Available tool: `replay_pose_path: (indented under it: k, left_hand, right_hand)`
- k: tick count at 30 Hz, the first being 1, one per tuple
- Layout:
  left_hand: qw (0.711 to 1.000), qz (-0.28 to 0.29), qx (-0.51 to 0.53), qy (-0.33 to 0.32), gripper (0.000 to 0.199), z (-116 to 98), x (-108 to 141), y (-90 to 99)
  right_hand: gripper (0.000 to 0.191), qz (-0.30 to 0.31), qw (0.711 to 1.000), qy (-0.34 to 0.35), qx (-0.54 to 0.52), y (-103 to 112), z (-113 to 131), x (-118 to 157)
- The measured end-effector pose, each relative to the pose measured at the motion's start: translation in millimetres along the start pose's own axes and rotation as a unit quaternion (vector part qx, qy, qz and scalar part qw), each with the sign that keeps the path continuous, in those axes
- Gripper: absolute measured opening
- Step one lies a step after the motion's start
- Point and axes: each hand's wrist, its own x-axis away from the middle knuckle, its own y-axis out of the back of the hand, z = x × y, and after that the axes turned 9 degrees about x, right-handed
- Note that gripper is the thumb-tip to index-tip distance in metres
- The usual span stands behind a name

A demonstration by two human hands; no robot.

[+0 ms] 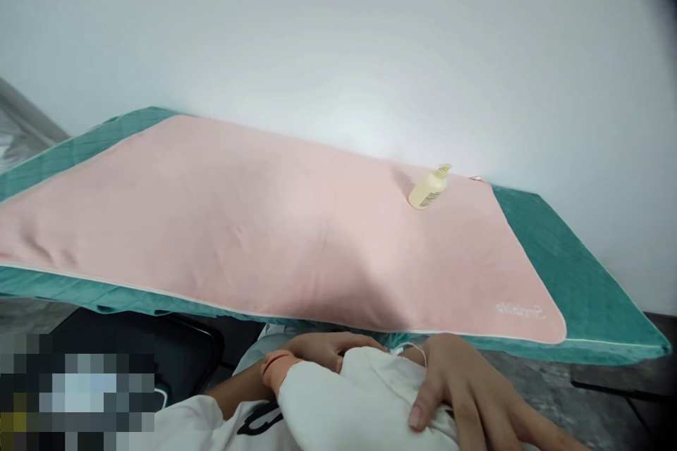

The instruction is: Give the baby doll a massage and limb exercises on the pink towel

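Held close against my body at the bottom is what looks like a doll in white clothes [322, 394], with a smooth peach-coloured limb showing at its left end. My left hand [338, 345] reaches round its far side, the fingers curled and partly hidden behind it. Lying over its right side is my right hand [470, 387], the fingers bent down onto the white cloth. A thin white cord loops up between the two hands. Beyond them, a pale yellow pump bottle [427, 190] stands on a pink mat [254, 211], apart from both hands.
The mat covers much of a long bed or table with a green cover [560, 261], set along a white wall [338, 35]. A black chair-like seat [180, 345] is at lower left, partly blurred out. Grey floor [597, 402] shows at lower right.
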Motion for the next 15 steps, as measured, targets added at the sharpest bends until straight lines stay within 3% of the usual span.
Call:
replay_pose_path:
  k: [4, 6, 15]
  left_hand:
    - [1.000, -0.006, -0.006, -0.001, 0.079, 3.2, -0.8, 1.9]
    - [1.000, -0.010, -0.001, 0.007, 0.079, 1.6, 0.4, 0.5]
    - [1.000, 0.006, 0.013, 0.013, 0.076, -9.7, 4.7, -6.7]
  right_hand:
    - [0.050, -0.159, 0.983, -0.082, -0.042, -4.0, 4.6, 3.7]
    - [0.051, -0.202, 0.972, -0.108, -0.050, -7.7, 7.4, 6.3]
    - [0.053, -0.106, 0.990, -0.097, 0.003, -10.4, 6.5, 12.7]
